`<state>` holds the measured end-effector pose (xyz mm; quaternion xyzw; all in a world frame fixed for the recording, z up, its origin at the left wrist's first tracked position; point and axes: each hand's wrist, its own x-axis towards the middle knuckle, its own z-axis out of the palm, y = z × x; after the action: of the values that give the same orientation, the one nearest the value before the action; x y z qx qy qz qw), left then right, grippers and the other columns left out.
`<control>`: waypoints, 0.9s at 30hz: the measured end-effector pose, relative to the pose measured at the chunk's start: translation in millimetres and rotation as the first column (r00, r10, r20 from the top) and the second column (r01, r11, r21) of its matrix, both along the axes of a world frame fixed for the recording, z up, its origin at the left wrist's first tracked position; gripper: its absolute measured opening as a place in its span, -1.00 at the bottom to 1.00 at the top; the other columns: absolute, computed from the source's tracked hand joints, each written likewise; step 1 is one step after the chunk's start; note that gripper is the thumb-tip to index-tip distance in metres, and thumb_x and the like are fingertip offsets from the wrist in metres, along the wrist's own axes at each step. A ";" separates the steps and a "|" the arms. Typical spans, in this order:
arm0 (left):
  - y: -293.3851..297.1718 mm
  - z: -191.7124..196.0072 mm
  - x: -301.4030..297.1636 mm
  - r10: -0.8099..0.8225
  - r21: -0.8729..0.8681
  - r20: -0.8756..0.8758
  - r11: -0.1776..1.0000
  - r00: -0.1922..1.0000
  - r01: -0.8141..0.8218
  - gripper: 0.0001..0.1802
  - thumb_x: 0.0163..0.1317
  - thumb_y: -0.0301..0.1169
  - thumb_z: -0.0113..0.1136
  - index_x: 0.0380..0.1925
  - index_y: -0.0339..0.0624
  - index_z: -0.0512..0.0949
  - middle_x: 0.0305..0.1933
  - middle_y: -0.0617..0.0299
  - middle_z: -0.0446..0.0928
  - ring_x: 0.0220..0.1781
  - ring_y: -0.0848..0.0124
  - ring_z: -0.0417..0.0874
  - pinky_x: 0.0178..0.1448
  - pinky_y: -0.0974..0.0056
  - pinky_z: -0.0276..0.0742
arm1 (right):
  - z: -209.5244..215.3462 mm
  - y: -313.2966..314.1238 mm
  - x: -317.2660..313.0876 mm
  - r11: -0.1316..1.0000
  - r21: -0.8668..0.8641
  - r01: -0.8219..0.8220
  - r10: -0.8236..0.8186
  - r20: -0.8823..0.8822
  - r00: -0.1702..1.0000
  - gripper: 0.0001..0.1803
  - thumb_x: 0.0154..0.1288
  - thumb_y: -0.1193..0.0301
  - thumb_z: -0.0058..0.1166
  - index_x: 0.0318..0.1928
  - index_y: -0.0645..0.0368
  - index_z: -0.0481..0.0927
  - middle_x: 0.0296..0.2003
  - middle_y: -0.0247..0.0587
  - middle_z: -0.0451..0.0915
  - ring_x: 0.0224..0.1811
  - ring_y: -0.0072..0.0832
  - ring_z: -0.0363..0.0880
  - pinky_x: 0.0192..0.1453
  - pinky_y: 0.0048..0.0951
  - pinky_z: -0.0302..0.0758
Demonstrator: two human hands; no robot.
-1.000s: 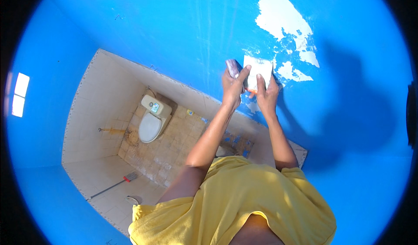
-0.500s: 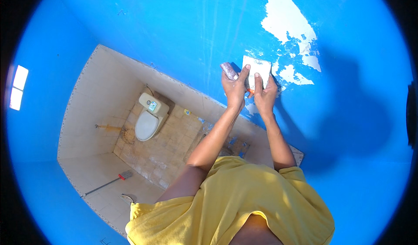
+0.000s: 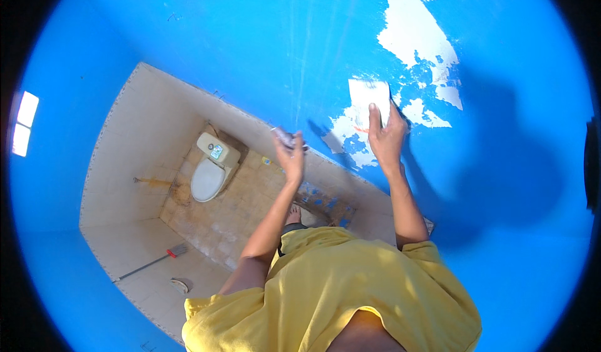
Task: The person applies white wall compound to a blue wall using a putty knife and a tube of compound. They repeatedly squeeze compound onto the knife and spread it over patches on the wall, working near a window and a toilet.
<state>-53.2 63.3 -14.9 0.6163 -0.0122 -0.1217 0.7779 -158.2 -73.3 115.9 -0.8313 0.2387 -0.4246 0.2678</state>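
Note:
My right hand (image 3: 387,136) grips a flat white square scraper (image 3: 369,95), thumb on its face and fingers along its right edge. It lies against or just off the blue wall (image 3: 250,45), beside a patch of bare white plaster (image 3: 416,30). A streak of orange-red shows near the scraper's lower edge. Lower and to the left, my left hand (image 3: 291,158) is closed around a small greyish-purple object (image 3: 287,139), blurred by motion, whose kind I cannot make out. That hand is apart from the wall scraper. More white shows on the wall just below the scraper (image 3: 350,130).
Below the wall runs a beige tiled ledge (image 3: 250,123). A toilet (image 3: 210,177) stands on the stained tiled floor (image 3: 206,227). A red-headed brush with a long handle (image 3: 150,264) leans at the lower left. Blue paint flakes (image 3: 322,198) lie beside my bare foot (image 3: 294,213).
My left hand has left the scraper and swung down and left with its object. My right hand still holds the scraper in nearly the same place. More white wall shows below it.

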 end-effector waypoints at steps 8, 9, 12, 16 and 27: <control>1.9 93.0 105.1 0.147 0.011 0.554 0.983 0.820 -0.184 -0.51 0.29 -0.36 0.12 0.13 -0.29 0.21 -0.16 0.01 0.48 -0.25 0.28 0.55 -0.09 0.18 0.48 | 14.6 1.9 1.8 0.997 -0.025 -0.071 0.071 -0.010 0.997 -0.73 0.36 0.47 0.01 -0.03 0.42 0.53 -0.31 0.01 0.66 -0.27 -0.48 0.60 -0.16 -0.38 0.49; -4.5 116.5 117.4 0.153 0.044 0.685 0.967 0.713 -0.249 -0.46 0.27 -0.35 0.14 0.16 -0.30 0.19 -0.07 0.02 0.47 -0.20 0.25 0.53 0.03 0.17 0.44 | 14.8 2.7 0.4 0.998 0.011 -0.065 0.065 -0.021 0.998 -0.74 0.36 0.47 0.02 -0.05 0.42 0.54 -0.31 0.00 0.66 -0.28 -0.50 0.59 -0.18 -0.38 0.49; -28.4 184.5 140.6 0.239 -0.085 0.830 0.947 0.503 -0.310 -0.49 0.21 -0.43 0.15 0.13 -0.28 0.23 -0.17 0.06 0.48 -0.19 0.28 0.51 -0.03 0.19 0.44 | 12.9 3.3 -6.3 0.990 0.062 0.129 -0.119 -0.139 0.983 -0.75 0.36 0.47 0.02 -0.07 0.42 0.55 -0.32 -0.02 0.66 -0.29 -0.52 0.57 -0.18 -0.38 0.49; -70.6 254.5 155.8 0.407 -0.341 0.861 0.907 0.304 -0.247 -0.55 0.06 -0.56 0.06 0.03 -0.27 0.37 -0.16 -0.02 0.42 -0.12 0.12 0.47 0.05 0.12 0.40 | 12.3 1.2 -6.9 0.996 0.044 0.075 -0.072 -0.084 0.994 -0.75 0.36 0.48 0.03 -0.07 0.43 0.55 -0.32 -0.01 0.66 -0.27 -0.53 0.56 -0.16 -0.40 0.48; -118.9 266.8 165.9 0.684 -0.637 0.724 0.712 0.086 -0.297 -0.51 -0.01 -0.65 0.04 0.02 -0.20 0.36 -0.24 0.01 0.36 -0.25 0.11 0.41 -0.12 0.10 0.38 | 28.1 2.7 12.7 0.998 -0.037 0.050 -0.053 -0.100 0.994 -0.74 0.36 0.45 0.05 -0.07 0.43 0.55 -0.29 0.04 0.66 -0.26 -0.44 0.60 -0.13 -0.36 0.49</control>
<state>112.7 -55.5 251.8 0.3885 -0.2723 0.5399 0.6953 -145.5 -70.6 144.0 -0.8497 0.2660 -0.3929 0.2301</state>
